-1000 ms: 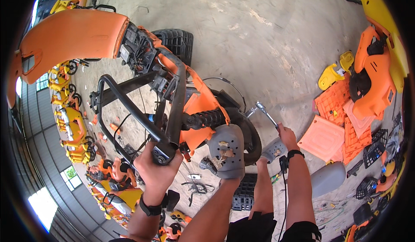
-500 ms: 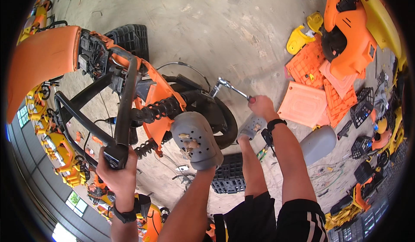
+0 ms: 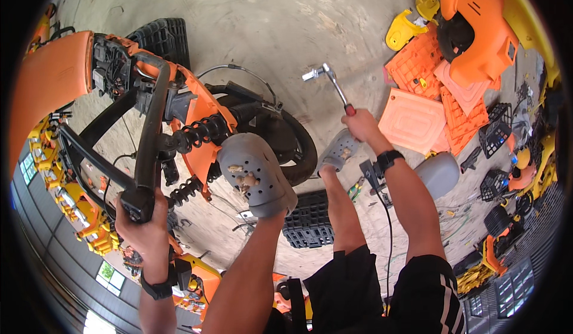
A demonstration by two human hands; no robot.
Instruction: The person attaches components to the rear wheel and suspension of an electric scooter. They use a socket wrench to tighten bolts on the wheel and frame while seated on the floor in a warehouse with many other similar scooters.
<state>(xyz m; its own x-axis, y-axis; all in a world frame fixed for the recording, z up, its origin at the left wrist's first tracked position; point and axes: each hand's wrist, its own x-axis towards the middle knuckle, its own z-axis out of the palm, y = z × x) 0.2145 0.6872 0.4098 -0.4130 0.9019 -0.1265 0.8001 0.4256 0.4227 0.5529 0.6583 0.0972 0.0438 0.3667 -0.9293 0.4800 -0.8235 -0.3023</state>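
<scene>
My left hand (image 3: 145,229) is wrapped round the end of a black tubular scooter frame (image 3: 153,125), at the left. My right hand (image 3: 362,125) grips the handle of a ratchet wrench (image 3: 338,89). Its chrome head and socket point up and left, over bare floor and apart from the scooter. The scooter lies tilted, with orange body panels, a black coil shock absorber (image 3: 200,132) and a black wheel (image 3: 303,152). One of my feet, in a grey clog (image 3: 253,179), presses against it beside the wheel. The other clog (image 3: 341,149) stands near my right hand.
A pile of orange panels (image 3: 413,119) and yellow covers (image 3: 403,31) lies at the right. Black plastic crates sit behind the scooter (image 3: 164,41) and near my legs (image 3: 309,217). A grey seat-like piece (image 3: 439,174) is beside my right forearm. Several yellow-orange scooters line the left edge.
My right hand has lifted the ratchet wrench off the area by the wheel, and its head now points up and away. My left hand keeps its hold on the frame. The view has shifted slightly.
</scene>
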